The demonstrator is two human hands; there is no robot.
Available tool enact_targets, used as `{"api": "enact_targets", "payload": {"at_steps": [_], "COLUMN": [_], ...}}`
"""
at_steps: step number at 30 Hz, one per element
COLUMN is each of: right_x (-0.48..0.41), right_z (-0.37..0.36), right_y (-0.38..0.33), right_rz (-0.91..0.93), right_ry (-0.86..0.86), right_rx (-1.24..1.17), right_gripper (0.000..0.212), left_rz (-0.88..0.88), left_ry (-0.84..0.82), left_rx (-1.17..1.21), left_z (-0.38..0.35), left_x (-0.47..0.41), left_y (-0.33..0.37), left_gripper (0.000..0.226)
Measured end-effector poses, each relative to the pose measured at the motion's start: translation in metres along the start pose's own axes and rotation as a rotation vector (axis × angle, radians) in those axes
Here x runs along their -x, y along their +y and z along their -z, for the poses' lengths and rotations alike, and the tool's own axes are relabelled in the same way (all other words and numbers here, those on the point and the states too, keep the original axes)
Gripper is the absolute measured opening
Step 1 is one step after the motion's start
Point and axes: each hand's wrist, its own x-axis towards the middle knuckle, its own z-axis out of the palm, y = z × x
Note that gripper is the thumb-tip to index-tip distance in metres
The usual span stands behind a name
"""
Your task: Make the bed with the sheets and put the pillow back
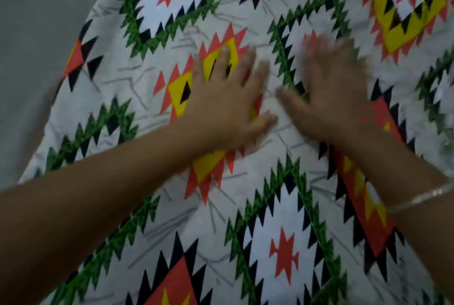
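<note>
Hands flat: left (221, 103), right (331, 98) (blurred), grip released, on zigzag-diamond cotton-like sheet (245, 206).

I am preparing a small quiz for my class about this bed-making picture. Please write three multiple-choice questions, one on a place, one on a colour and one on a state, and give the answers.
1. Where does the thin bangle sit?
A) on the left wrist
B) on the right wrist
C) on neither wrist

2. What colour are the zigzag frames around the white squares of the sheet?
A) blue
B) green
C) purple

3. How do the left hand and the right hand lie?
A) flat on the sheet, fingers spread
B) gripping a pillow
C) curled into fists in the air

Answers:
1 B, the bangle circles the right forearm near the wrist.
2 B, the frames are green with black teeth.
3 A, both palms lie on the cloth, though the right hand is blurred.
</note>
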Motion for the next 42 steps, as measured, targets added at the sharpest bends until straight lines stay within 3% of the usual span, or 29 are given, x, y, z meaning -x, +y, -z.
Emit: {"api": "enact_targets", "payload": {"at_steps": [2,6,10,16,27,34,38,42], "right_x": [0.039,0.087,0.126,0.142,0.233,0.304,0.328,0.358], "right_z": [-0.018,-0.027,-0.033,-0.031,-0.047,-0.049,-0.047,-0.054], "right_y": [-0.025,-0.051,-0.100,-0.145,-0.225,-0.283,-0.294,-0.306], "right_rz": [0.131,0.056,0.240,0.334,0.661,0.742,0.691,0.716], "right_ry": [-0.029,0.012,-0.022,-0.033,-0.084,-0.144,-0.112,-0.127], "right_rx": [0.042,0.077,0.056,0.044,-0.054,-0.143,-0.151,-0.174], "right_gripper": [0.073,0.071,0.068,0.088,0.085,0.099,0.090,0.078], "left_rz": [-0.043,-0.002,0.067,0.009,-0.089,-0.107,-0.065,-0.044], "left_ry": [0.002,0.010,-0.041,-0.054,-0.172,-0.168,-0.131,-0.002], "left_rx": [-0.059,-0.104,-0.090,-0.125,-0.083,-0.072,-0.040,-0.025], "left_z": [-0.011,-0.016,-0.011,-0.010,0.001,0.001,0.002,-0.009], "left_x": [0.035,0.086,0.143,0.222,0.351,0.448,0.479,0.497], "left_y": [0.006,-0.008,-0.023,-0.048,-0.070,-0.077,-0.070,-0.064], "left_gripper": [0.081,0.086,0.095,0.090,0.092,0.081,0.081,0.047]}}
